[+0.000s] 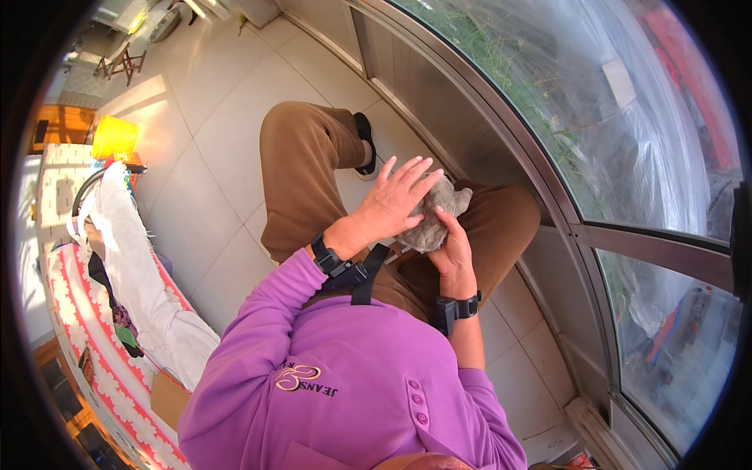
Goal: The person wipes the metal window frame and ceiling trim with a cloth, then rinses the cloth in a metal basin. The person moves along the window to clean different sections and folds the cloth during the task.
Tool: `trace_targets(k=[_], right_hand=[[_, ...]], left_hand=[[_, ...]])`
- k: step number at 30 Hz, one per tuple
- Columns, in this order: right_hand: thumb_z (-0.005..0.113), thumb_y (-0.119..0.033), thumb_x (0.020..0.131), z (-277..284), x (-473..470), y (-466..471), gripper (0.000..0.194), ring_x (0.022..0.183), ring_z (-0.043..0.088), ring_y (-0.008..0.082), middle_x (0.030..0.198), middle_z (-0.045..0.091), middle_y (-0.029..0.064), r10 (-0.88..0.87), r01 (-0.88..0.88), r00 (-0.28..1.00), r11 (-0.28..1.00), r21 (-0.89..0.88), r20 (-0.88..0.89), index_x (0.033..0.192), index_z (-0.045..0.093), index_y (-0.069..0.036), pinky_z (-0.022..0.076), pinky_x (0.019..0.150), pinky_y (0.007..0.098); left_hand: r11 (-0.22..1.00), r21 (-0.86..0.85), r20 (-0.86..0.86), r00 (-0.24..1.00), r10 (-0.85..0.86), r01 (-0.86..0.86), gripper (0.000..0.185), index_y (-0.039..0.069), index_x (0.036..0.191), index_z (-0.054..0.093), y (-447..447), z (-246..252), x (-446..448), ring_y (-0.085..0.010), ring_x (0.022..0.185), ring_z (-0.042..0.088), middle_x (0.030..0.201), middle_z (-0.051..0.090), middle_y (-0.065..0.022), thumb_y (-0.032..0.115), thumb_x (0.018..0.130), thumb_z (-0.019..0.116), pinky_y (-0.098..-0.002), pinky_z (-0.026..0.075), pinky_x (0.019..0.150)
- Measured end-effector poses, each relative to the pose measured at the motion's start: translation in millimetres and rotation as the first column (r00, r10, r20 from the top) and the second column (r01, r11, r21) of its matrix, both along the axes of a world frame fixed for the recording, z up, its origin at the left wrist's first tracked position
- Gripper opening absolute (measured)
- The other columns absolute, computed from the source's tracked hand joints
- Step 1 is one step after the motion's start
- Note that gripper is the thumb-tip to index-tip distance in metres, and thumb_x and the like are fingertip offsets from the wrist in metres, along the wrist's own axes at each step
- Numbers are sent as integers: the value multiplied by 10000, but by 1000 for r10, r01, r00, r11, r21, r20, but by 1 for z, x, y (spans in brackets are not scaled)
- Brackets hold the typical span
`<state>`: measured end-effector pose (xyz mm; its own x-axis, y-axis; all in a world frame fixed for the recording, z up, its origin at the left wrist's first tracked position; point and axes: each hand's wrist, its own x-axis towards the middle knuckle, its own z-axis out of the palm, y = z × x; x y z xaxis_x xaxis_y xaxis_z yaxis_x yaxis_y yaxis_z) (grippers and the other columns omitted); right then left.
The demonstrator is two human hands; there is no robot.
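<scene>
A lumpy grey object (442, 202), soft-looking with a rounded nub on its right side, sits above the thigh of the brown trousers. It may be cloth or plush; its exact kind is unclear. My right hand (455, 249) holds its near side, thumb on top and the other fingers mostly hidden beneath. Over its left part, my left hand (388, 202) is spread, back upward and fingers stretched apart. Whether the left palm touches the grey surface cannot be seen. Each wrist wears a black strap with a small black device.
A metal-framed glass panel (573, 232) curves close along the right. At left are a bed or bench with a red-and-white flowered cover (94, 329), a white cloth (135, 252) and a yellow bucket (114, 137). A wooden folding stool (126, 63) stands on the tiled floor (217, 106).
</scene>
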<state>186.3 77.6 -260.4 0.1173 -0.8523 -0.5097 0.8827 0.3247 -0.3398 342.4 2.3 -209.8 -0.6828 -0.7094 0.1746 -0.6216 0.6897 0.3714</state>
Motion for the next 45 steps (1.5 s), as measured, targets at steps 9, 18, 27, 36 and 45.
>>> trace_targets(k=[9, 18, 27, 36, 45], right_hand=[[556, -123, 907, 13, -19, -3, 416, 1154, 590, 309, 1258, 609, 156, -137, 131, 986, 989, 71, 97, 1300, 521, 9, 462, 1018, 477], [580, -110, 878, 24, -16, -1, 484, 1180, 578, 309, 1294, 588, 151, -98, 97, 992, 995, 10, 80, 1342, 491, -6, 467, 1023, 454], [587, -102, 886, 29, -17, -2, 443, 1139, 603, 294, 1247, 616, 147, -103, 104, 993, 994, -31, 57, 1308, 513, 12, 481, 1000, 439], [615, -80, 882, 32, -9, -3, 390, 1072, 629, 214, 1162, 647, 109, 27, -43, 991, 991, -127, -129, 1250, 549, 32, 503, 943, 368], [619, -50, 900, 44, -2, -4, 469, 1153, 584, 225, 1266, 585, 111, 14, -48, 988, 974, -222, -152, 1335, 456, 18, 465, 997, 374]], left_hand=[[946, 301, -82, 985, 153, -122, 821, 70, 1466, 371, -2, -2, 11, -385, 1365, 360, 1497, 351, -198, 429, 821, 730, -504, 278, 1134], [796, 605, -209, 963, 173, -11, 880, -22, 1475, 299, 0, 0, 2, -383, 1350, 397, 1471, 371, -243, 479, 865, 687, -406, 343, 1116], [674, 738, -315, 903, 292, 40, 942, -49, 1485, 269, 0, 1, 1, -347, 1398, 345, 1495, 328, -260, 537, 867, 672, -398, 311, 1140], [495, 852, -406, 811, 422, 169, 857, -47, 1457, 324, 0, 0, -5, -274, 1322, 438, 1419, 443, -202, 454, 877, 707, -366, 363, 1101], [340, 894, -443, 695, 567, 292, 748, -23, 1428, 362, 5, 7, -6, -169, 1191, 524, 1291, 547, -112, 368, 897, 716, -324, 433, 1019]])
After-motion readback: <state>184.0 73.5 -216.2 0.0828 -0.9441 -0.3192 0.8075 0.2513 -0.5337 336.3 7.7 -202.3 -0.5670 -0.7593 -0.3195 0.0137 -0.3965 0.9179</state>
